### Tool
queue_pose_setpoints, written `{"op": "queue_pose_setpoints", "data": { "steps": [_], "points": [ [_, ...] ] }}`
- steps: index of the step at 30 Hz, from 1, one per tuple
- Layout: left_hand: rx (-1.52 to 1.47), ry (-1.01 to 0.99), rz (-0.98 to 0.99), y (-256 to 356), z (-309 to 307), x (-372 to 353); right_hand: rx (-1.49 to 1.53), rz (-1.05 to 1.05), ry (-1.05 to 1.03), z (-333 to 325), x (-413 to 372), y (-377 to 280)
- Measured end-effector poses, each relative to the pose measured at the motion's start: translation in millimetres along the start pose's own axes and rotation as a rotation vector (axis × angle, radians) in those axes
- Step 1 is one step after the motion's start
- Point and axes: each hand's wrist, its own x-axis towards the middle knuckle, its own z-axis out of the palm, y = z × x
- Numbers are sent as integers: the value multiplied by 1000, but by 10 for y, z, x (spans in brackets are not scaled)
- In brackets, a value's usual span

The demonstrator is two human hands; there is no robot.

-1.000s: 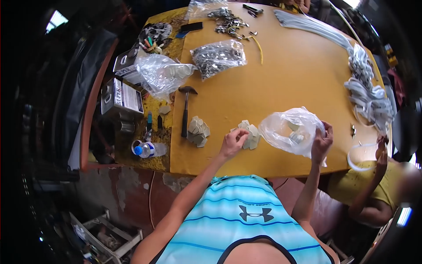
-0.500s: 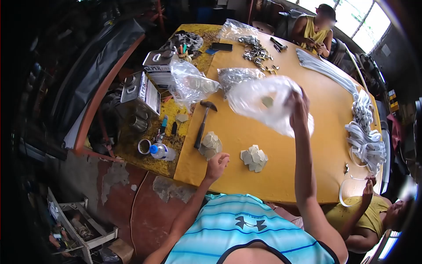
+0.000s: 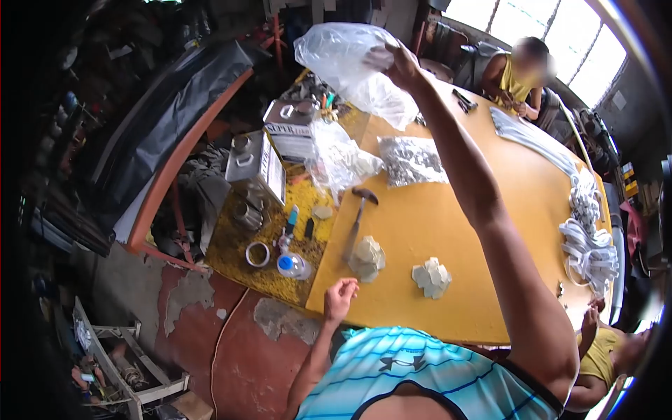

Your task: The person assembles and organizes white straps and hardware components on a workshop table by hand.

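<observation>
My right hand (image 3: 396, 66) is stretched to the far left part of the table, at the edge of a large clear plastic bag (image 3: 341, 50). Its fingers are blurred but appear closed on the bag, which billows to the left and hangs below them. My left hand (image 3: 341, 298) is over the near table edge with its fingers curled in. Whether anything is inside them is hidden. Just beyond it lies a pile of pale, flat, angular pieces (image 3: 367, 260). A second such pile (image 3: 432, 278) sits to the right. Behind the first pile rests a hammer (image 3: 359, 217).
A bag of small metal parts (image 3: 411, 159) and a crumpled clear bag (image 3: 339, 157) lie mid-table. Metal cans (image 3: 255, 168), a tape roll (image 3: 257, 254) and a water bottle (image 3: 293, 266) stand left. White straps (image 3: 588, 248) lie right. Two people in yellow sit at the table.
My right hand has swung the plastic bag from mid-table to the far left. My left hand has drawn back slightly from the nearer pile. The view has shifted.
</observation>
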Motion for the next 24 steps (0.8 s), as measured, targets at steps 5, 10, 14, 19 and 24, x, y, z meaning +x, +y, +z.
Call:
{"op": "queue_pose_setpoints", "data": {
  "steps": [5,10,14,19,24],
  "points": [
    [-53,35,-33,-16,-118,18,-329,283,127,-447,116,561],
    [25,82,-65,-30,-140,110,-1790,115,204,-1535,-628,1587],
    [116,63,-2,98,-129,203,-1400,223,347,-1613,-1638,1468],
    [239,30,63,129,-108,463,-1043,345,630,-2360,-3307,895],
    [618,-61,301,381,-19,925,-1226,357,1176,-2796,-5687,409]
  ]
}}
